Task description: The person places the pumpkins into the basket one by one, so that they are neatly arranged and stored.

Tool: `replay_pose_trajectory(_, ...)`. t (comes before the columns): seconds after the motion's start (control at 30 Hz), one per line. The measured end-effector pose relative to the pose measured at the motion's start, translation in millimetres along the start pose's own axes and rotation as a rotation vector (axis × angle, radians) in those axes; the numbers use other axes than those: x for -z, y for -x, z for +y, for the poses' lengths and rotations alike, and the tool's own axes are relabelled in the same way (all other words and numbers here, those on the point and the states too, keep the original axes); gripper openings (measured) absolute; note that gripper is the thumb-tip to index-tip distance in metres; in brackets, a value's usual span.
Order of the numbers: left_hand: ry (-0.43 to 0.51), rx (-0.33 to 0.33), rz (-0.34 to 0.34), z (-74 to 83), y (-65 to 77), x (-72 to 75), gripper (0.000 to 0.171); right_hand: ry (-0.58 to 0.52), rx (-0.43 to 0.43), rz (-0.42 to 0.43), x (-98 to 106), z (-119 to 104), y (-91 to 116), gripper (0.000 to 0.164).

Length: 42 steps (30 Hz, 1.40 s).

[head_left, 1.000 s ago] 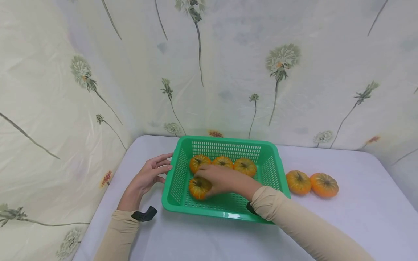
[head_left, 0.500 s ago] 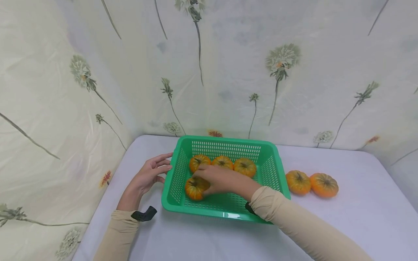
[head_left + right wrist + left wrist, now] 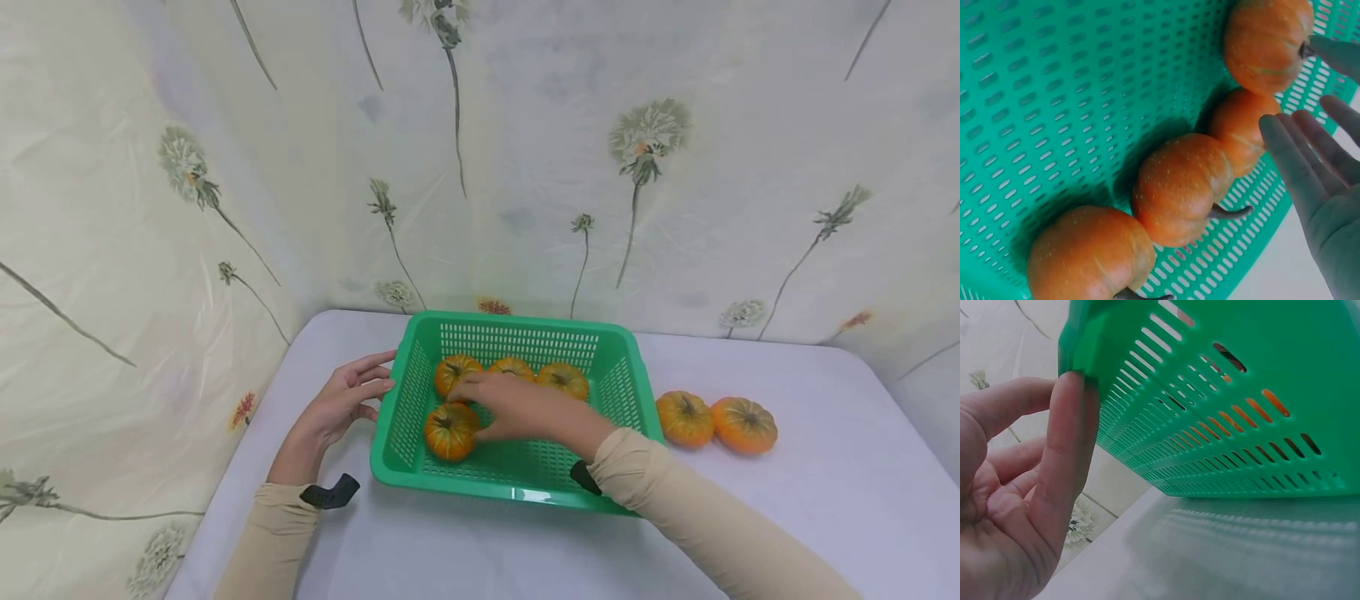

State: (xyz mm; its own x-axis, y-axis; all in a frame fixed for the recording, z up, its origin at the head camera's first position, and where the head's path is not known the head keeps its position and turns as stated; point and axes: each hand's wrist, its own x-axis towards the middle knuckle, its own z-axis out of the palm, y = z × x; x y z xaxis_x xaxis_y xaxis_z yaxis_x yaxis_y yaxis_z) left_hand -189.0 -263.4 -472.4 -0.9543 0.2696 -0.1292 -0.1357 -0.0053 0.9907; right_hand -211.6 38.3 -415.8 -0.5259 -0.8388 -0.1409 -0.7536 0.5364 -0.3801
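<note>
My left hand [image 3: 345, 400] is at the left end of a green plastic basket [image 3: 570, 497], its fingers fairly straight. In the left wrist view, fingertips [image 3: 1074, 384] touch the basket's rim from outside. My right hand [image 3: 517, 408] reaches over the basket beside a small orange pumpkin [image 3: 452, 432] at the front left. Loosely spread fingers [image 3: 1291, 156] hold nothing in the right wrist view. Along the back of the basket lie a left pumpkin [image 3: 455, 372], a middle pumpkin [image 3: 512, 368] partly hidden by my right hand, and a right pumpkin [image 3: 564, 380].
Two more pumpkins lie right of the basket on the white table [image 3: 832, 467]: a nearer one [image 3: 686, 419] and one farther right [image 3: 744, 426]. Flower-patterned sheeting [image 3: 525, 167] hangs behind the table and along its left side.
The front-left pumpkin has shifted slightly left in the basket. My right hand has let go of it and drawn slightly right. My left hand stays at the rim.
</note>
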Motion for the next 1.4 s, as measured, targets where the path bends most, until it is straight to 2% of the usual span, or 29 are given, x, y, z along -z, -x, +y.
replay_pose_trajectory(0.33,0.004,-0.007,-0.001,-1.2,-0.4,1.0,0.06,-0.004,0.008,0.051,12.0,3.7,15.9,0.058)
replay_pose_trajectory(0.67,-0.001,0.0,0.007,-1.5,-1.5,0.9,0.06,-0.019,-0.045,0.079,24.8,4.8,32.5,0.059)
replay_pose_trajectory(0.93,0.0,-0.005,0.007,-2.7,-2.0,1.5,0.06,-0.078,-0.069,0.12,31.9,9.6,46.4,0.057)
replay_pose_trajectory(1.23,0.003,-0.019,-0.001,-4.7,-3.0,2.2,0.06,-0.079,-0.069,0.173,33.8,21.6,62.9,0.058)
replay_pose_trajectory(1.4,0.006,-0.014,0.002,-5.4,-3.5,2.5,0.06,-0.079,-0.1,0.202,36.4,25.5,76.0,0.057)
